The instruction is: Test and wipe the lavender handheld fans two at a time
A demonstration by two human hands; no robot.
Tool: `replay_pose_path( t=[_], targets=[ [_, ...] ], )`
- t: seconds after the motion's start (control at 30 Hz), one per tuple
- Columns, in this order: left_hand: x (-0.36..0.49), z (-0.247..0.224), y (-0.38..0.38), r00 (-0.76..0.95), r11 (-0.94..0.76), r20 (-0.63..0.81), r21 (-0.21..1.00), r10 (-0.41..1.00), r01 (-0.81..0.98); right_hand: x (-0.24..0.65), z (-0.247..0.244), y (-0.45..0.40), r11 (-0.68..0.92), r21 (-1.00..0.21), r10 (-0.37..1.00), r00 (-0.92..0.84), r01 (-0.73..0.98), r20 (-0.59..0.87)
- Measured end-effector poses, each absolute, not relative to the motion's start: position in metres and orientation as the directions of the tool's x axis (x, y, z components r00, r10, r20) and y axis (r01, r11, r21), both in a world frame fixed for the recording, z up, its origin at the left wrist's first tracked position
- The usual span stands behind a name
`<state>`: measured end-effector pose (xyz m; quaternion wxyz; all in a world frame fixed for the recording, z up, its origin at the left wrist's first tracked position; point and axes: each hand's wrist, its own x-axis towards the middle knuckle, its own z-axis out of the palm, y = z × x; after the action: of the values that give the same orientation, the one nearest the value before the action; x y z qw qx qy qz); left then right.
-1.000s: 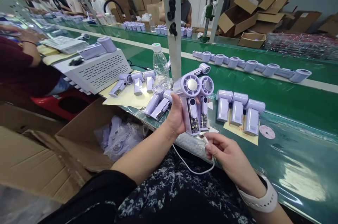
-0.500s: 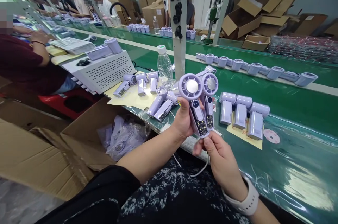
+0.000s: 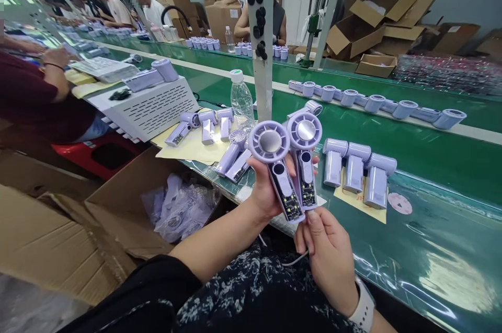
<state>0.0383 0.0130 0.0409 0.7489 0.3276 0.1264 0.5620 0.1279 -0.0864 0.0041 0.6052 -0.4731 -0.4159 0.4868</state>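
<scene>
Two lilac handheld fans, a nearer left fan [image 3: 270,140] and a right fan [image 3: 305,130], are fanned out in my left hand [image 3: 264,189], which is closed round their handles. Both handles lack front covers, so circuit boards show, and both small round displays look dark. Below them, my right hand [image 3: 329,249] pinches the end of a white cable [image 3: 297,261] at the foot of the right fan. Whether the plug sits in its socket is hidden by my fingers.
Lilac fans [image 3: 355,165] lie on yellow paper at right, others [image 3: 209,126] at left beside a plastic bottle [image 3: 241,100]. More line the conveyor [image 3: 431,137]. A slotted metal box [image 3: 157,108] and carton [image 3: 121,213] stand left. A metal post [image 3: 262,77] rises ahead; co-workers sit beyond.
The two fans have tilted and spread apart in my left hand, shifting slightly left and down. The lit mark on the left fan's display has gone dark. My right hand stays below them.
</scene>
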Motion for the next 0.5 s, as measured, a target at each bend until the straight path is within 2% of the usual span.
replay_pose_path(
  t=[0.07,0.1,0.23,0.33,0.4,0.47,0.5],
  targets=[
    [0.041,0.033,0.009,0.299,0.099,0.216,0.634,0.930,-0.767,0.122,-0.001,-0.087,0.056,-0.948,0.979,0.206,-0.312,-0.010],
    [0.042,0.030,0.007,0.294,0.083,0.235,0.636,0.927,-0.767,0.122,-0.001,-0.086,0.059,-0.953,0.979,0.206,-0.296,-0.003],
    [0.036,0.024,0.012,0.319,0.061,0.280,0.659,0.905,-0.750,0.142,0.014,-0.085,0.136,-0.991,0.988,0.069,0.006,0.136],
    [0.024,0.029,0.026,0.210,0.015,0.216,0.663,0.954,-0.748,0.179,0.036,-0.088,0.263,-0.955,0.965,-0.064,0.135,0.256],
    [0.015,0.034,0.034,0.106,-0.035,0.170,0.665,0.980,-0.746,0.204,0.042,-0.084,0.354,-0.843,0.933,-0.088,0.406,0.349],
    [0.006,0.035,0.037,0.080,-0.061,0.171,0.685,0.982,-0.726,0.219,0.035,-0.069,0.288,-0.619,0.900,0.015,0.731,0.436],
    [0.003,0.034,0.035,0.113,-0.046,0.178,0.702,0.977,-0.711,0.220,0.027,-0.058,0.227,-0.550,0.876,0.079,0.804,0.476]
  ],
)
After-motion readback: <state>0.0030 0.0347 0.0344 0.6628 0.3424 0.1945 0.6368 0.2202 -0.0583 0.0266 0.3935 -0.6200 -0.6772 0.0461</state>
